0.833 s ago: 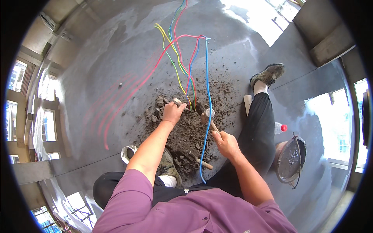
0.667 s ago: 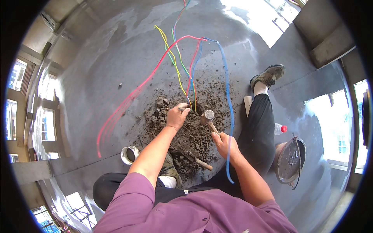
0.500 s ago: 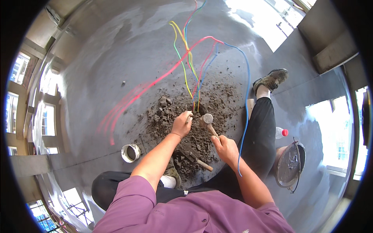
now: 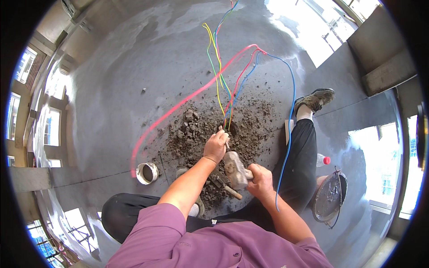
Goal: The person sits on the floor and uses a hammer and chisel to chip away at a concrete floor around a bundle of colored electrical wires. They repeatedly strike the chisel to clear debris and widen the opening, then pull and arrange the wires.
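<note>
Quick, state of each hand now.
Left hand: closed on a chisel.
Right hand: closed on a hammer.

chisel (image 4: 225, 139) mostly hidden in left hand (image 4: 216, 146) — wires (image 4: 223, 27) cut off at top

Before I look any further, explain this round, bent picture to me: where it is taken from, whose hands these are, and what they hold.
The picture comes from a wide-angle camera on a person's head, looking down, so straight edges bend. No machine is here, only bare hands. The left hand steadies a chisel in broken rubble on the concrete floor. The right hand grips a short hammer. Coloured wires rise from the hole. A second hammer lies by the knees, with a small white cup, a bottle and a dark pan nearby.
</note>
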{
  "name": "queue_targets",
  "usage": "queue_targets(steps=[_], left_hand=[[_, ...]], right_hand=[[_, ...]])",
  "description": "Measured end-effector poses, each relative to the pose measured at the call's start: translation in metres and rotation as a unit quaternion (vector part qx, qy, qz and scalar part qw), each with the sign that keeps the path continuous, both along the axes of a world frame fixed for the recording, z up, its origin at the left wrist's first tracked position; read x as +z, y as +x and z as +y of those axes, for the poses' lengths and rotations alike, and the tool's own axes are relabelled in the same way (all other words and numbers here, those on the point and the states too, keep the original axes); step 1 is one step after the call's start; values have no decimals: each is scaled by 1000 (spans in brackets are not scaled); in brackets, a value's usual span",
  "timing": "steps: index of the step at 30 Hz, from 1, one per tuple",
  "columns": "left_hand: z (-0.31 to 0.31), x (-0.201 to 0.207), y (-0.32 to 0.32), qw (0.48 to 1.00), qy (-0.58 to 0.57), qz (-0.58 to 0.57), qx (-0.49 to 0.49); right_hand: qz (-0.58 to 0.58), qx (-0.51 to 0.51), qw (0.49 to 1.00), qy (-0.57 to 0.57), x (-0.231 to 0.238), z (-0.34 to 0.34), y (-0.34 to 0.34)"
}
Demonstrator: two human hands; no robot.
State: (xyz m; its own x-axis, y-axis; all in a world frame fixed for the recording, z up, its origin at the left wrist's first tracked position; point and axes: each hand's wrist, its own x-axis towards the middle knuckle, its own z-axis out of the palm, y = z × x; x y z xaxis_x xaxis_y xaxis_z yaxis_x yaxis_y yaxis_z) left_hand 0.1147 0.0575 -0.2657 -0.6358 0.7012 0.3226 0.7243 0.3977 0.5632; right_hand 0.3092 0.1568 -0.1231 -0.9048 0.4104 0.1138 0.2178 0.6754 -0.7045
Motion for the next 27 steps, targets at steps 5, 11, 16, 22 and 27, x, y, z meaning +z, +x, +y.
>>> queue_targets(steps=[5,11,16,22,27], left_hand=[[3,1,-1,999,-21,28,-7],[1,2,-7,999,-20,33,-20],[-3,-8,-18,999,-13,35,-19],[-2,-9,-17,998,-52,-5,-36],[2,-16,-24,1000,-9,14,-25]], right_hand=[[5,52,999,5,1,-3,-4],[-82,-24,996,18,-28,-3,-16],[-47,5,999,-25,-16,3,-20],[-146,-23,989,21,-29,3,-23],[-61,-21,998,-3,-20,-4,-22]])
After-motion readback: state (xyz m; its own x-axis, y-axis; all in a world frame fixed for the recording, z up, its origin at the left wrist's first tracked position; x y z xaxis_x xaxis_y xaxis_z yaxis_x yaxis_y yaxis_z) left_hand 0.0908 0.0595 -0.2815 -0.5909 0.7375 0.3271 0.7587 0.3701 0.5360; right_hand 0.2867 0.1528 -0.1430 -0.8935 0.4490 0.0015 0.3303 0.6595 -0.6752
